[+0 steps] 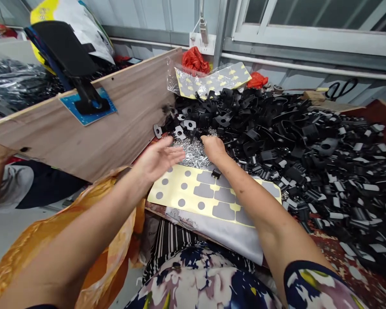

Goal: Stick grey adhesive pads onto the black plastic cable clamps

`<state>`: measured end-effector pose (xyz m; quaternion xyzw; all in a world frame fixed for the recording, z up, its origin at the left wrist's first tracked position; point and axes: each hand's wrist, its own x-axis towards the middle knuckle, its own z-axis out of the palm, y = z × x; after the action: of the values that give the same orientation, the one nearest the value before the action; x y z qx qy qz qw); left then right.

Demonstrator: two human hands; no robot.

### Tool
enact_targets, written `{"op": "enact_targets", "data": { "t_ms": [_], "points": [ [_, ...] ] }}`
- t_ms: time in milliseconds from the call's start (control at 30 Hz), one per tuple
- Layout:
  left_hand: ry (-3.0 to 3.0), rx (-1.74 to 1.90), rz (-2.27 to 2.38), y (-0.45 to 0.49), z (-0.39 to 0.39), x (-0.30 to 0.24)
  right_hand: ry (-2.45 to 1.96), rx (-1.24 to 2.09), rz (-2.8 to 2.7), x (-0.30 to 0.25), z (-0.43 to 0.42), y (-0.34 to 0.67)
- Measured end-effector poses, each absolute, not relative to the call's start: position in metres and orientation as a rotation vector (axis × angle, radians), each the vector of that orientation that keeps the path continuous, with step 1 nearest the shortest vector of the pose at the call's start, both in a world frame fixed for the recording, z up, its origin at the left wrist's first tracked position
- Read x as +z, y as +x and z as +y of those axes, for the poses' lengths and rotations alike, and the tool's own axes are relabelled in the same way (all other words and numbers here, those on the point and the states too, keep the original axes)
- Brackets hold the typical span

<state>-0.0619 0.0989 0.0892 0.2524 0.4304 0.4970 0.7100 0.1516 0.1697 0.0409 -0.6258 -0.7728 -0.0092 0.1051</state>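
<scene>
My left hand [159, 158] is over the near left side of the table, palm up with its fingers stretched out and nothing in it. To its right, my right hand [213, 148] reaches to the edge of a pile of black plastic parts [260, 116]; its fingers are curled together, and whatever is between them is hidden. Between the hands lies a heap of small shiny metal pins [194, 153]. Just below is a yellow sheet of grey stickers [172, 189], with round and wide shapes. One small black clip [216, 173] rests on that sheet.
A wooden board [128, 103] stands along the left, with a black phone-like holder [64, 51] fixed on its top edge. More black parts with white pads [341, 184] cover the right side. Black scissors [341, 89] lie at the back. An orange bag [116, 249] hangs at the front left.
</scene>
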Motion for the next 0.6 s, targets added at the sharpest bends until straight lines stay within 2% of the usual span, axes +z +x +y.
{"op": "enact_targets", "data": {
  "t_ms": [133, 233, 300, 367, 467, 600],
  "points": [
    [0.423, 0.915, 0.843, -0.032, 0.076, 0.041, -1.677, -0.140, -2.353, 0.039, 0.126, 0.152],
    [0.420, 0.897, 0.727, -0.021, 0.065, 0.019, -1.189, -0.156, -2.451, 0.018, 0.066, 0.162],
    [0.484, 0.902, 0.767, -0.017, 0.061, 0.010, -0.953, -0.030, -2.379, -0.002, 0.026, 0.171],
    [0.542, 0.892, 0.853, -0.015, 0.058, 0.001, -0.996, 0.150, -2.161, -0.022, -0.006, 0.179],
    [0.586, 0.857, 0.929, -0.013, 0.057, -0.010, -1.291, 0.375, -1.867, -0.043, -0.032, 0.185],
    [0.640, 0.874, 0.909, -0.014, 0.058, -0.021, -1.434, 0.591, -1.755, -0.051, -0.037, 0.188]
  ]
}}
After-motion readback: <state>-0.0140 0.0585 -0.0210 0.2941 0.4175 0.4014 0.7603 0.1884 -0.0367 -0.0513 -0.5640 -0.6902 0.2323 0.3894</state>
